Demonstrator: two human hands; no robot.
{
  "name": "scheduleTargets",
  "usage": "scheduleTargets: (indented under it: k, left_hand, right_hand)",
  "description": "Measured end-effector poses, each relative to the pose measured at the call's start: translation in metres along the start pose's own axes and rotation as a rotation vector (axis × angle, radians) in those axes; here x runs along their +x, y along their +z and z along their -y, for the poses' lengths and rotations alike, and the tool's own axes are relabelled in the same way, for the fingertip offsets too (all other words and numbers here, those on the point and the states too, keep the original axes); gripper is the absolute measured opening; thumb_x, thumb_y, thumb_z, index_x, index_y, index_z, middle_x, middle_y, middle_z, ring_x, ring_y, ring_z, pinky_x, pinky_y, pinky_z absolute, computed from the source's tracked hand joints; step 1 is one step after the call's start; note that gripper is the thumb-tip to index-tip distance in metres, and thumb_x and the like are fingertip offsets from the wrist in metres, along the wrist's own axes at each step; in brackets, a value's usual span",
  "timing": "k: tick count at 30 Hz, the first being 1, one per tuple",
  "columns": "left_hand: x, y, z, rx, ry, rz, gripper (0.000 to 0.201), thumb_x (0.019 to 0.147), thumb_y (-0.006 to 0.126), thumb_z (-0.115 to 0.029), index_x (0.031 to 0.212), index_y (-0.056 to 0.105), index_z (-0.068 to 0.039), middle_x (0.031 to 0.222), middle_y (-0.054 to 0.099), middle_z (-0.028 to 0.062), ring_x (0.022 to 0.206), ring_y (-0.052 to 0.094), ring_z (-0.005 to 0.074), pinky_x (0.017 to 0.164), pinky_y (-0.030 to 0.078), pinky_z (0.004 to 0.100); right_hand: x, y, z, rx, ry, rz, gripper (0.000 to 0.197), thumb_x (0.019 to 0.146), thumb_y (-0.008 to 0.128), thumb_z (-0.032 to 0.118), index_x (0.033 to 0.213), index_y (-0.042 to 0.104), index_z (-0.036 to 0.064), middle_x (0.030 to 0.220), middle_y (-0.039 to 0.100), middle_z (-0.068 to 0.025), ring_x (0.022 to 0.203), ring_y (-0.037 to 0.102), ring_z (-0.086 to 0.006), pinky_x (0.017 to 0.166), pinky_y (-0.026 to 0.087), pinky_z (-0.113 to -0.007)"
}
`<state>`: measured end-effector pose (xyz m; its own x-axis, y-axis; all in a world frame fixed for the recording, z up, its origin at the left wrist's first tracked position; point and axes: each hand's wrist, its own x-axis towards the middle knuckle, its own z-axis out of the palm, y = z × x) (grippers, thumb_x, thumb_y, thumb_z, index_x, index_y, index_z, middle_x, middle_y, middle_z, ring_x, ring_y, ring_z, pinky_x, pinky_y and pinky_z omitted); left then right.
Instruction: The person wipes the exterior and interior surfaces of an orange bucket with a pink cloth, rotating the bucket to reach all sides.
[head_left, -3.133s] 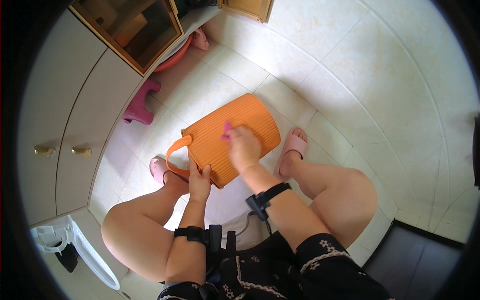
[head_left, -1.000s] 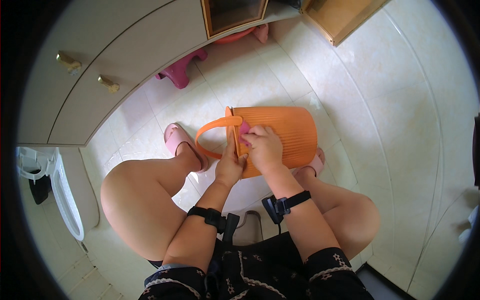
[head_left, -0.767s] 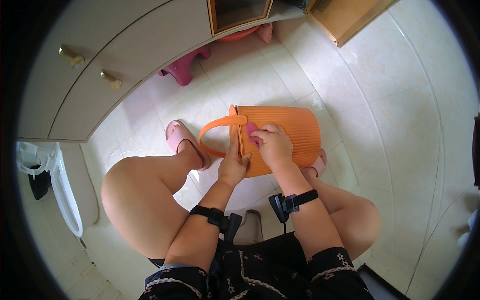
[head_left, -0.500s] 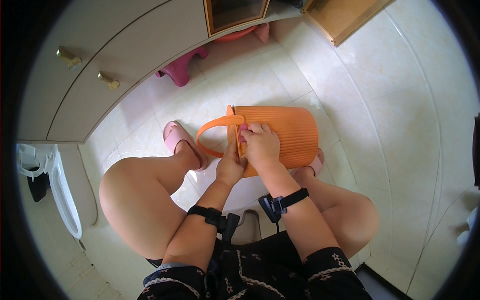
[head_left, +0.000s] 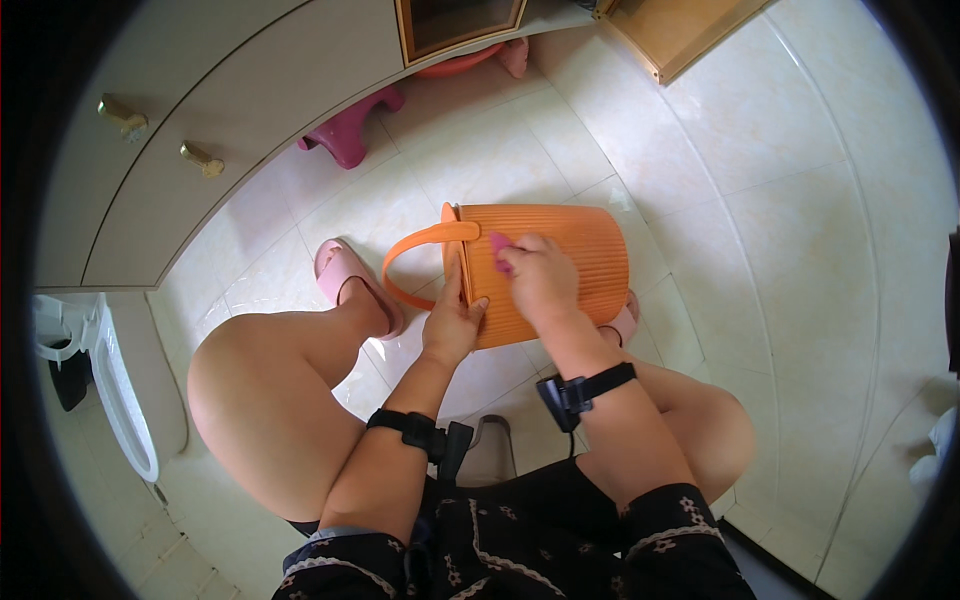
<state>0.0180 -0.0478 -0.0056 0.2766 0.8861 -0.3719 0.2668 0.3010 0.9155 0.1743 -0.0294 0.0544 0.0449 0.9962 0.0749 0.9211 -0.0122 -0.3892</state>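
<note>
An orange ribbed bucket [head_left: 595,262] lies on its side between my feet, its lidded end facing left. Its strap-like handle [head_left: 398,258] loops out to the left. My left hand [head_left: 452,325] grips the bucket at that end, fingers along the lid and thumb on the ribbed side. In my right hand [head_left: 545,288] is a small pink cloth or sponge [head_left: 501,250], pinched against the ribs near the rim. Most of the pink piece is hidden by my fingers, so I cannot tell its exact kind.
A grey cabinet [head_left: 240,110] runs along the upper left, with a magenta stool [head_left: 345,135] under its edge. A wooden frame [head_left: 680,35] stands at the top right. Pink slippers [head_left: 350,275] are on my feet. A white toilet seat [head_left: 128,410] shows at the left.
My right hand has slid right with the pink piece, away from the bucket's rim and onto its ribbed side. My left hand stays at the lidded end.
</note>
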Motion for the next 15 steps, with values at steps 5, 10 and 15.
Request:
scheduleTargets:
  k: [5,10,15]
  left_hand:
    - [0.0,-0.001,0.006,0.088,0.048,-0.022,0.081,0.087,0.062,-0.01,0.152,0.014,-0.016,0.136,0.05,0.0164,0.115,0.056,0.027,0.094,0.044,0.0321]
    - [-0.003,-0.005,-0.011,-0.074,-0.034,0.046,0.08,0.089,0.052,0.006,0.153,0.01,-0.016,0.141,0.044,0.0111,0.125,0.047,0.0197,0.102,0.038,0.027]
    - [-0.002,-0.001,-0.003,-0.028,0.056,-0.018,0.08,0.088,0.059,-0.007,0.152,0.014,-0.021,0.134,0.051,0.0164,0.116,0.054,0.0285,0.094,0.044,0.0324]
  right_hand:
    - [-0.004,0.022,0.037,0.084,0.011,-0.079,0.019,0.072,0.067,0.008,0.089,0.072,0.0143,0.091,0.062,-0.0005,0.091,0.059,-0.0233,0.076,0.051,-0.036]
    - [-0.017,0.009,0.033,0.093,-0.024,0.037,0.02,0.072,0.068,0.009,0.091,0.072,0.0137,0.092,0.061,-0.0016,0.092,0.058,-0.0242,0.076,0.051,-0.037]
    - [-0.011,0.012,0.029,0.197,0.137,0.059,0.02,0.076,0.065,0.011,0.094,0.073,0.0154,0.097,0.062,-0.0025,0.095,0.059,-0.0235,0.077,0.05,-0.036]
